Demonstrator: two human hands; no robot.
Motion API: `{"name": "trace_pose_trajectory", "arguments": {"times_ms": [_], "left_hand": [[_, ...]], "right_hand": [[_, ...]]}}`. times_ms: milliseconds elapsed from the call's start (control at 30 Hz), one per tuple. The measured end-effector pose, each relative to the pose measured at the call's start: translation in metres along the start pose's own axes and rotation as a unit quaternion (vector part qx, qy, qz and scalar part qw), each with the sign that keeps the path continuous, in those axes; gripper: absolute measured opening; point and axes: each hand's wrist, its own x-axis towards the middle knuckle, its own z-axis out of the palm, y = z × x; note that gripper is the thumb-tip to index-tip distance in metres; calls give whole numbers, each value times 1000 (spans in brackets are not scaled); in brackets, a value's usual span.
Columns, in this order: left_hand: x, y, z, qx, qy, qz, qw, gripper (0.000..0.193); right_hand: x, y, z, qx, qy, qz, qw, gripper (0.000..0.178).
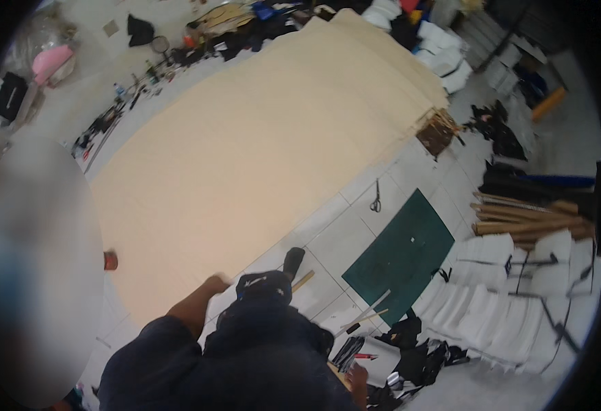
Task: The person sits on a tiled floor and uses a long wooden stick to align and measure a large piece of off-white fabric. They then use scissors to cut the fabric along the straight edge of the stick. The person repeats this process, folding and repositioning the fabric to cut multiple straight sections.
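Observation:
A large beige sheet lies spread across the tiled floor in front of me. Close to its near edge is my left hand, its fingers too indistinct to read. My right hand hangs low beside my leg, next to a thin yellowish strip. Whether it touches that strip cannot be made out. Just beyond the right hand is a small red-handled tool on a pale surface. To the right of the sheet lie black-handled scissors and a dark green cutting mat.
Stacked white padded pieces and brown rolls stand at the right. A red can sits at the sheet's left edge. Tools and dark scraps line its far side. A blurred grey shape covers the left.

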Motion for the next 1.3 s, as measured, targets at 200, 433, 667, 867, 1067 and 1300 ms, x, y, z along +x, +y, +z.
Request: {"name": "trace_pose_trajectory", "arguments": {"times_ms": [200,433,667,867,1067,1300], "left_hand": [[14,322,-191,-360,145,257,885,34],[52,375,-208,-455,188,53,869,36],[66,470,-84,-241,279,32,929,40],[8,598,-112,-407,20,-88,909,24],[1,636,3,-570,-312,176,739,24],[205,563,66,-720,-68,83,686,20]], "right_hand": [[93,-292,22,-131,-8,-268,954,42],[143,-582,-25,-313,-142,-361,867,53],[264,-762,-9,-545,-353,-541,535,37],[252,-801,-23,-611,-566,-365,416,28],[293,-755,10,-659,-741,-62,109,33],[514,-730,159,-636,-629,-250,372,34]]}}
